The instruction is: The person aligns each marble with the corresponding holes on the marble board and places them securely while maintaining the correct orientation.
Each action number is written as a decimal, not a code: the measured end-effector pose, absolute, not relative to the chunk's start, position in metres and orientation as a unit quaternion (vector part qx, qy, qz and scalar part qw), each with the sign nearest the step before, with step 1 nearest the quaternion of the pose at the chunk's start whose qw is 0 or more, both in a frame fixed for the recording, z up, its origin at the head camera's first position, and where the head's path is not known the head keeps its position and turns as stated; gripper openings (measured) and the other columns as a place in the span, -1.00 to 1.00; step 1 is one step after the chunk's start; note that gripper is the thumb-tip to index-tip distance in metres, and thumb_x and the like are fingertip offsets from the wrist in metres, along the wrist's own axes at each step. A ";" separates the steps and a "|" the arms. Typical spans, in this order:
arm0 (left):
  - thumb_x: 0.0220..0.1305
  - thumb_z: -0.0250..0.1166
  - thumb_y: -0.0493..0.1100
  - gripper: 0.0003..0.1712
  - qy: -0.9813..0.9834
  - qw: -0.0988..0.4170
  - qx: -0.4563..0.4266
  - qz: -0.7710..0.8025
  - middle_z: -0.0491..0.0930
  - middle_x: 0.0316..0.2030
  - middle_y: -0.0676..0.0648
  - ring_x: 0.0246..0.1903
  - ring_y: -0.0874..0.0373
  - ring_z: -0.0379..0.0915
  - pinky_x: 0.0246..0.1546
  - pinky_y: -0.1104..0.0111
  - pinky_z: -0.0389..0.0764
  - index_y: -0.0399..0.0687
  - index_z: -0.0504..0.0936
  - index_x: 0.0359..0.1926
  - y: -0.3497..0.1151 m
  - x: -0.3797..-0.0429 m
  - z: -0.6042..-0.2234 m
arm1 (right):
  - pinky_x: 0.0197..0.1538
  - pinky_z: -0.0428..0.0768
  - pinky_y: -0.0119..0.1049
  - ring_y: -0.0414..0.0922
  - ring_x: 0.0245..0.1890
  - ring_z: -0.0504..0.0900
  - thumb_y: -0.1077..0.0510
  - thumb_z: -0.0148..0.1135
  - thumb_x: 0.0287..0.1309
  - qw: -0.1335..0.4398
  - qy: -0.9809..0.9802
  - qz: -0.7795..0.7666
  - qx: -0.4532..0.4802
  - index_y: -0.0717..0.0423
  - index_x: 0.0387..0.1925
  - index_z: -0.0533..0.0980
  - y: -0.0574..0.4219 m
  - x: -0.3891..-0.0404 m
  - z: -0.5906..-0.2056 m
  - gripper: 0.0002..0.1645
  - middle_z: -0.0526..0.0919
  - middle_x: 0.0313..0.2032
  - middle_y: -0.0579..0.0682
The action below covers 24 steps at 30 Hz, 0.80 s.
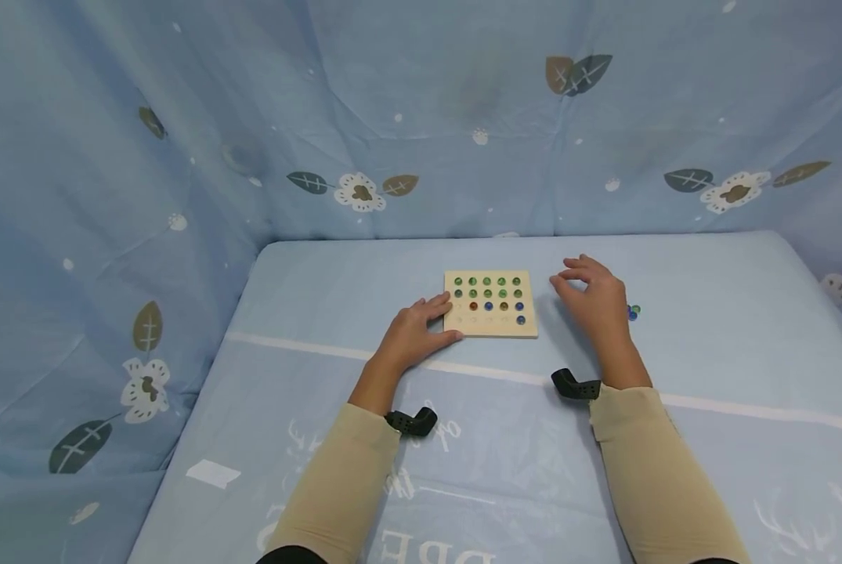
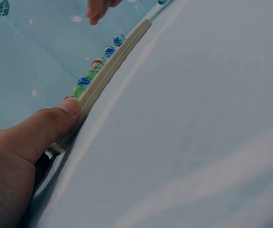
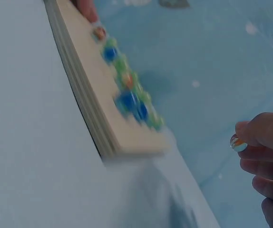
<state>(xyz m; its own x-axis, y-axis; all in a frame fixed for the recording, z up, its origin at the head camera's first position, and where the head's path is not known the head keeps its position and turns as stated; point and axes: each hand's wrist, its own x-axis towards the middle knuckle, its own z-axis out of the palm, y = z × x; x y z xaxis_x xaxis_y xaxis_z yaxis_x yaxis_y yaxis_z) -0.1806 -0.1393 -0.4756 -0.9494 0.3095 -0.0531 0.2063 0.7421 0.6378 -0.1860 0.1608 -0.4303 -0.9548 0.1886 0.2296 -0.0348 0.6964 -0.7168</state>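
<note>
A pale wooden board point(image 1: 494, 331) with rows of small hollows lies flat on the table. Glass marbles point(image 1: 487, 280), mostly green, fill its two far rows. Red, blue and amber ones sit in the third row, and a blue marble point(image 1: 521, 320) is at the right end of the near row. My left hand point(image 1: 415, 333) holds the board at its left side, thumb on the near edge and fingers at the left edge. Right of the board, my right hand point(image 1: 595, 305) is raised, pinching a clear marble with an orange swirl point(image 3: 238, 144) between thumb and forefinger.
A few loose blue and green marbles point(image 1: 634, 312) lie just right of my right wrist. The table point(image 1: 308, 290) has a pale blue cloth with a white stripe running across it. Patterned blue fabric point(image 1: 435, 102) hangs behind and to the left.
</note>
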 end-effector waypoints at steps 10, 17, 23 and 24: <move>0.13 0.38 0.31 -0.19 0.932 0.097 0.135 0.323 0.22 0.44 0.29 0.48 -0.07 0.06 0.40 -0.05 0.25 0.24 0.43 0.38 -0.139 -0.179 -0.477 | 0.40 0.31 0.09 0.08 0.38 0.38 0.09 0.35 0.20 0.124 -0.921 0.362 0.075 0.26 -0.24 0.72 0.099 -0.181 -0.432 -0.72 0.63 0.15 0.12; 0.16 0.33 0.34 -0.12 0.941 0.084 0.150 0.291 0.16 0.48 0.22 0.46 -0.06 0.10 0.40 0.02 0.27 0.16 0.34 0.43 -0.140 -0.180 -0.474 | 0.39 0.34 0.06 0.06 0.38 0.37 0.10 0.35 0.22 0.092 -0.929 0.328 0.142 0.21 -0.22 0.73 0.065 -0.184 -0.434 -0.75 0.63 0.15 0.10; 0.21 0.28 0.36 -0.09 0.945 0.092 0.168 0.265 0.12 0.51 0.13 0.47 -0.09 0.07 0.41 0.00 0.25 0.11 0.28 0.46 -0.141 -0.179 -0.469 | 0.39 0.34 0.06 0.07 0.39 0.34 0.11 0.36 0.22 0.072 -0.938 0.296 0.166 0.22 -0.21 0.72 0.053 -0.187 -0.441 -0.76 0.62 0.16 0.11; 0.21 0.27 0.36 -0.10 0.945 0.091 0.170 0.264 0.11 0.51 0.13 0.48 -0.11 0.06 0.41 -0.01 0.24 0.11 0.28 0.47 -0.142 -0.179 -0.468 | 0.39 0.34 0.05 0.06 0.40 0.34 0.11 0.35 0.22 0.070 -0.939 0.292 0.169 0.21 -0.21 0.72 0.052 -0.188 -0.441 -0.76 0.62 0.17 0.10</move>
